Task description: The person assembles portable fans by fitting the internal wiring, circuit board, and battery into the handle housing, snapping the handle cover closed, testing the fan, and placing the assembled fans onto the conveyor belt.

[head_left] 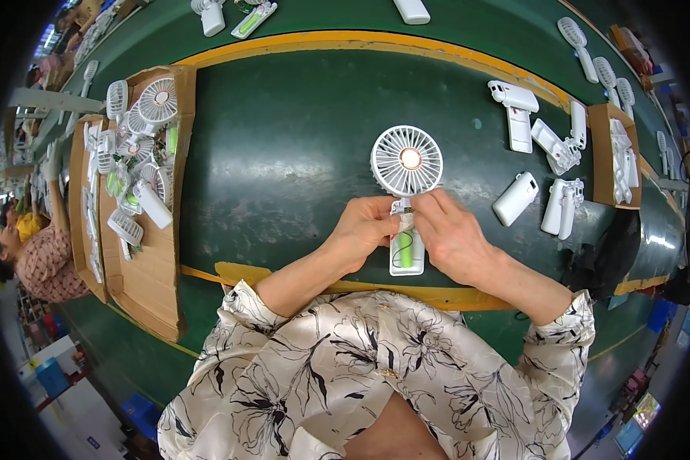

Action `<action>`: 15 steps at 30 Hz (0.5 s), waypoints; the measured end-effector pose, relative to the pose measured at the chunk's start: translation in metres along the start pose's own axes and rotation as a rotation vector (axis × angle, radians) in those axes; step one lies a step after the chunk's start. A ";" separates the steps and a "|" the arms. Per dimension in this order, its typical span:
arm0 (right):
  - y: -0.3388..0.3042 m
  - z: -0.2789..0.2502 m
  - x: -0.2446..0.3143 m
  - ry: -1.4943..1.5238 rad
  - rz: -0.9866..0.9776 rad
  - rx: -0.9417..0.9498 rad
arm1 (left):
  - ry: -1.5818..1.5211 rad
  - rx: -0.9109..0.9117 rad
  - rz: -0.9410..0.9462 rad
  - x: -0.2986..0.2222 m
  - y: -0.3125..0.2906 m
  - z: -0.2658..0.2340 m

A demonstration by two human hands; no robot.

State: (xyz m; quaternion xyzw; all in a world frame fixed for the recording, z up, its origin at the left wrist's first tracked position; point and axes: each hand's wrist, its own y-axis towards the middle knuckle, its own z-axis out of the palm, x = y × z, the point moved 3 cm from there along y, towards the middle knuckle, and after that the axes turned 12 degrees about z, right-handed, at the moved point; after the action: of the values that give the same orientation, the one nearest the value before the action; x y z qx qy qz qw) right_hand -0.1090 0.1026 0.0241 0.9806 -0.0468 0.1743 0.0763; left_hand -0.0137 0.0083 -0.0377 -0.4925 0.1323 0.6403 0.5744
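Note:
In front of me, near the table's front edge, lies a white handheld fan (407, 161) with a round slatted head and a copper-coloured ring at its hub. Its handle is uncovered and shows a green battery cell (406, 249) and a thin dark wire. My left hand (364, 230) grips the handle from the left, thumb and fingers closed just below the head. From the other side my right hand (452, 234) bends its fingers onto the same spot, pinched at the neck. Fingertips hide part of the inside there.
A cardboard box (142, 287) at the left holds several fans, some with green cells showing. Loose white handle covers (516, 199) lie at the right beside a small brown carton (615, 195). More fans (577, 47) lie beyond the yellow edge strip (345, 40). Another person (46, 264) sits far left.

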 end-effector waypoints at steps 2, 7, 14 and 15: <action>-0.001 0.000 0.000 -0.015 0.030 -0.036 | 0.001 0.012 0.012 0.001 0.001 0.000; -0.007 0.005 -0.005 -0.038 0.162 -0.066 | 0.012 -0.052 -0.038 0.006 0.002 -0.001; -0.002 0.007 -0.014 0.123 0.253 -0.084 | -0.007 -0.088 -0.068 0.002 0.004 0.000; -0.002 0.007 -0.014 0.141 0.260 -0.085 | 0.004 -0.108 -0.072 -0.002 0.004 0.002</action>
State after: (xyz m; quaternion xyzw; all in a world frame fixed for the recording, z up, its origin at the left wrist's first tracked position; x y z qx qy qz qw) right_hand -0.1195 0.1042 0.0120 0.9475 -0.1750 0.2492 0.0976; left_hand -0.0179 0.0075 -0.0370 -0.5285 0.0810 0.6243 0.5695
